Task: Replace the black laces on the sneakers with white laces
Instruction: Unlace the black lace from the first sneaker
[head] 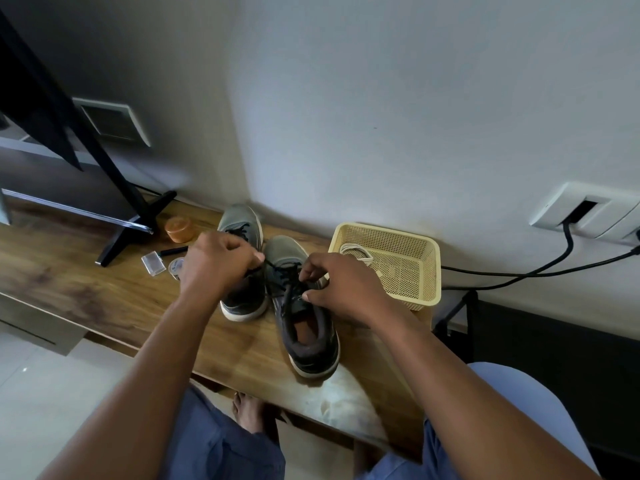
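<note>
Two grey-green sneakers with white soles stand on the wooden table (86,292), toes toward the wall. The nearer sneaker (304,327) sits right of the farther sneaker (242,268). A black lace (285,275) crosses the nearer sneaker's eyelets. My left hand (218,261) pinches one end of that lace, pulling it out to the left. My right hand (343,289) pinches the lace at the shoe's right eyelet side, thumb on the tongue edge. White laces (356,252) lie coiled inside the yellow basket (422,292).
A black monitor stand (135,220) rises at the left. Near it lie an orange jar (178,229), a small clear box (153,263) and a black pen-like stick (175,251). Black cables (540,268) run from a wall socket (588,213) behind the basket.
</note>
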`<state>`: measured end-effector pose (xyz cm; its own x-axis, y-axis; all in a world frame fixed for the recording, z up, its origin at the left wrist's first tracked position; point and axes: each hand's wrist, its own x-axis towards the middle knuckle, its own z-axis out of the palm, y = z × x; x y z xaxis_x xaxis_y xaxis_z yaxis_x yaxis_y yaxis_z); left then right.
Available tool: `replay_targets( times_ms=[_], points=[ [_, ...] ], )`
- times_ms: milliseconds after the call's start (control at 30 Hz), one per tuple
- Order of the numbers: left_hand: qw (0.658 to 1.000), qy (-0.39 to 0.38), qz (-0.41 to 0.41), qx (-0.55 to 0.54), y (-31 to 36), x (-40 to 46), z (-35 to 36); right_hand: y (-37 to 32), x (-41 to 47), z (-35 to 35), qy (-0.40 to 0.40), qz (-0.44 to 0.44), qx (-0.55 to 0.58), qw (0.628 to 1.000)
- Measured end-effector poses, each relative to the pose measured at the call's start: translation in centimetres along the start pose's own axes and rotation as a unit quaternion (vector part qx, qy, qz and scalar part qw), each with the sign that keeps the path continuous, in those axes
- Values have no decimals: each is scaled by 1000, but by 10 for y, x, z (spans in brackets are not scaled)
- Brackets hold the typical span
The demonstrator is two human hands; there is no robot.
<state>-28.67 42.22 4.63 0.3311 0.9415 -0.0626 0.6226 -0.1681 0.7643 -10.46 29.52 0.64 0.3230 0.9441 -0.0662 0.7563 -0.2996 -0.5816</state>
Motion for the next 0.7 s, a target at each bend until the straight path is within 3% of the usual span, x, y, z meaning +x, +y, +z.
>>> replay_targets(
  times_ms=[100, 333, 533, 700],
  points=[
    [981, -40, 26, 190, -1, -5, 7, 2, 0, 1, -6, 0, -8, 1000],
    [939, -133, 140, 284, 10, -15, 31, 2, 0, 0, 1, -15, 13, 1000],
    [952, -110, 158, 239, 16, -16, 38, 4, 0, 1, 9, -18, 35, 999],
    [986, -85, 64, 127, 9, -9, 30, 2, -1, 4, 11, -3, 46, 999]
  ],
)
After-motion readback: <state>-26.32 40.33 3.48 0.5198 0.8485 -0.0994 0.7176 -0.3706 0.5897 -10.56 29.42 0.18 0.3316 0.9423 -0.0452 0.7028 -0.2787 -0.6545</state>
